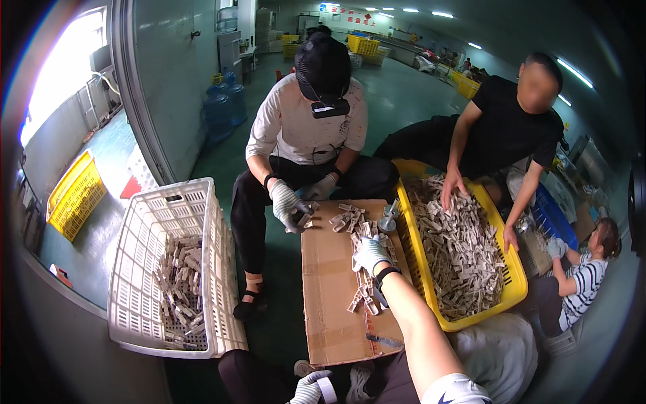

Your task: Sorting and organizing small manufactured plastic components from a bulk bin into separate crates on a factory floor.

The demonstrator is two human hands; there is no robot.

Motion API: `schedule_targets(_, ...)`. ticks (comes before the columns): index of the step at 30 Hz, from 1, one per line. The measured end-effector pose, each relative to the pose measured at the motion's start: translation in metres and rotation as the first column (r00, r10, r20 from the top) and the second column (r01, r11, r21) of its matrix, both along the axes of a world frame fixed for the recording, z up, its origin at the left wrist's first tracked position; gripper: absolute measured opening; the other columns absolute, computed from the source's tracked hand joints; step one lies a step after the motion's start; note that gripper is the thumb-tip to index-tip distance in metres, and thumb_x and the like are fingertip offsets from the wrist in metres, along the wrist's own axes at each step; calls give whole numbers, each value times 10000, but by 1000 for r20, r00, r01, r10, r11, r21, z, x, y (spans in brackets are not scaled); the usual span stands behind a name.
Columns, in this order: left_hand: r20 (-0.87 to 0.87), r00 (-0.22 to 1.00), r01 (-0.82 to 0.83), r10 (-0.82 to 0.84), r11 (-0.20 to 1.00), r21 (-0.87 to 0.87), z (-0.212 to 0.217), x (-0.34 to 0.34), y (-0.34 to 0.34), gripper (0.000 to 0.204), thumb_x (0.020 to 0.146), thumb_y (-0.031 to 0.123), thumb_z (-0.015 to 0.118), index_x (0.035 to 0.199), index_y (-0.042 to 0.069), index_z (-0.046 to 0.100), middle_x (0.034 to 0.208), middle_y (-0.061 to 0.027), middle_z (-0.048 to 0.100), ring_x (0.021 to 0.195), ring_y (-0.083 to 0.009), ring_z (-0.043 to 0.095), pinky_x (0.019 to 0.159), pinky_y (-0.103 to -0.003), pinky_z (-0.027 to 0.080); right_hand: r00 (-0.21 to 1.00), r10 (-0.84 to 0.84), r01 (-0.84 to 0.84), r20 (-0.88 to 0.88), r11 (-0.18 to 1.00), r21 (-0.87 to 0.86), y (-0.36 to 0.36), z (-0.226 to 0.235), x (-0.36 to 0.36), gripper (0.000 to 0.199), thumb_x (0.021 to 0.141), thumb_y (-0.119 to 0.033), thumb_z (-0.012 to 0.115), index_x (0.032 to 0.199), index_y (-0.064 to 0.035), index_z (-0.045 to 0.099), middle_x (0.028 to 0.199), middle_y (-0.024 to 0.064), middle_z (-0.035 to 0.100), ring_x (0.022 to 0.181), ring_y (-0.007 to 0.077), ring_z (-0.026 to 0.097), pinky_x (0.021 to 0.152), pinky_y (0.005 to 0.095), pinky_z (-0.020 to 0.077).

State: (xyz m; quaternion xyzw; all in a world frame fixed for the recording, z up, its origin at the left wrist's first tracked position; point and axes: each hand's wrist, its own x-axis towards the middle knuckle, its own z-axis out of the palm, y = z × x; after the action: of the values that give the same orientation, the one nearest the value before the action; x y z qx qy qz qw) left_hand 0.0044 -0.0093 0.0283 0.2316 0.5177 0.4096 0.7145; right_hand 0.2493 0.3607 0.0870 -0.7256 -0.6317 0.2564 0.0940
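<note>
Down at the lower edge, the gloved left grip (309, 388) is closed on a white object (328, 390), and up to its right the gloved right grip (371, 254) is over the cardboard sheet (330, 296), right in among the pale clips (348, 219): some lie just beyond it, others peek out nearer, and whether those fingers pinch one I can't tell, the glove hides it. Containers now, from the left: a yellow basket (75, 195) over past the doorway, a white crate (225, 283) part-filled with clips, a yellow crate (517, 279) heaped with them, a co-worker's bare hand (454, 191) on the pile, and a blue crate (555, 215) farther right. Around these, again from the left: blue water bottles (225, 108), another co-worker's gloved hand (288, 207) with something dark at the cardboard's far left corner, a black strip (383, 341) lying nearer, and a metal tool (388, 221) standing upright between clips and yellow crate.
</note>
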Motion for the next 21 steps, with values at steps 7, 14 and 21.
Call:
schedule_targets(7,84,992,103,-96,992,-72,4,-6,6,257,932,27,442,1052,6,668,948,-58,664,847,-156,618,767,-252,490,963,-135,129,-232,991,-42,-6,8,6,807,676,-212,816,1388,-125,448,1484,264,238,1328,372,385,1080,385,380)
schedule_targets(14,52,996,74,-71,996,-48,-4,-2,2,253,945,42,451,1080,-7,659,944,-58,664,836,-151,623,750,-239,493,985,-151,164,-86,969,184,-7,12,33,620,740,-265,721,1300,-92,521,1343,251,470,1226,384,485,1045,389,406)
schedule_targets(21,35,996,87,-86,996,-18,-4,2,3,248,948,51,454,1067,-18,660,920,-51,657,783,-142,612,704,-231,489,913,-384,384,138,923,25,-20,-35,87,773,804,-453,613,1427,-81,346,1460,200,366,1339,347,380,1092,434,338)
